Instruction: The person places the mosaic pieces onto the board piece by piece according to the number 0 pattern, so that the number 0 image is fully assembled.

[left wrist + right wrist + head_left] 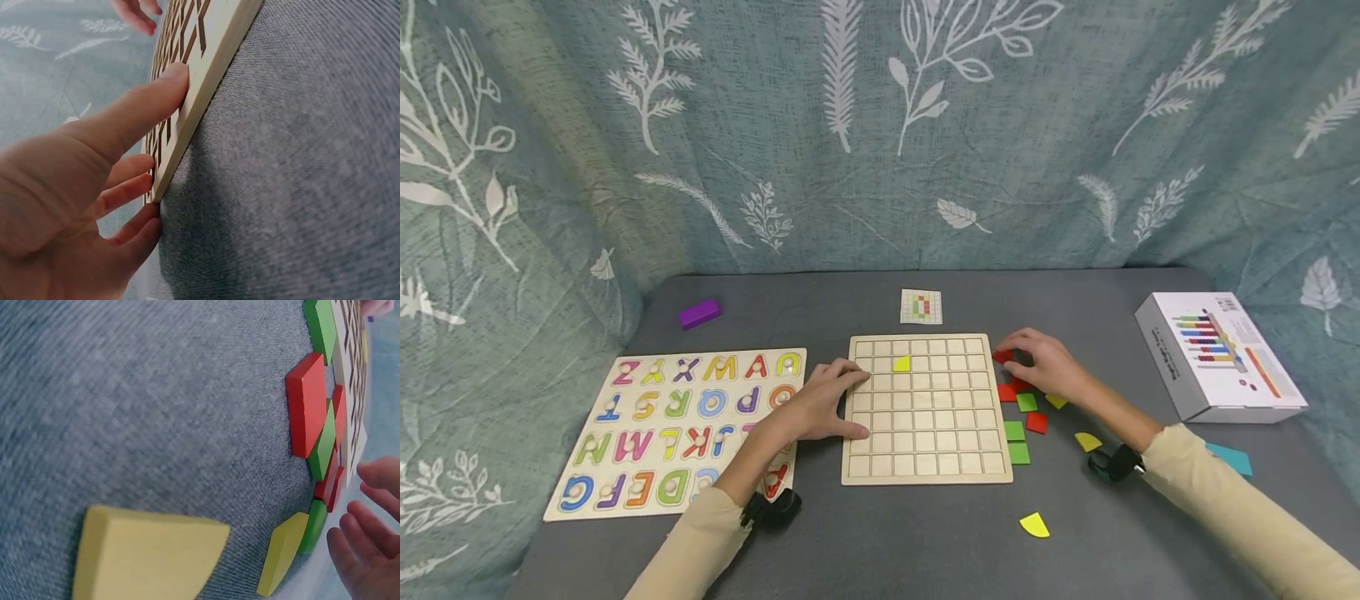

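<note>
A square wooden grid board (927,482) lies flat on the table, with one yellow quarter-round tile (902,363) in a cell near its top. My left hand (826,402) rests along the board's left edge. In the left wrist view its thumb (147,103) lies on the rim, and the other fingers meet the edge lower down. Beyond the board's upper right corner, my right hand (1043,360) hovers with thumb and fingers apart around a red tile (1002,356). Red, green (1015,431) and yellow tiles lie loose below it.
A wooden alphabet puzzle (651,425) occupies the left side, partly under my left forearm. Behind the board lies a small pattern card (921,307). A purple block (699,314) sits back left, a white box (1221,358) far right, and a blue piece (1231,459) beside my right sleeve.
</note>
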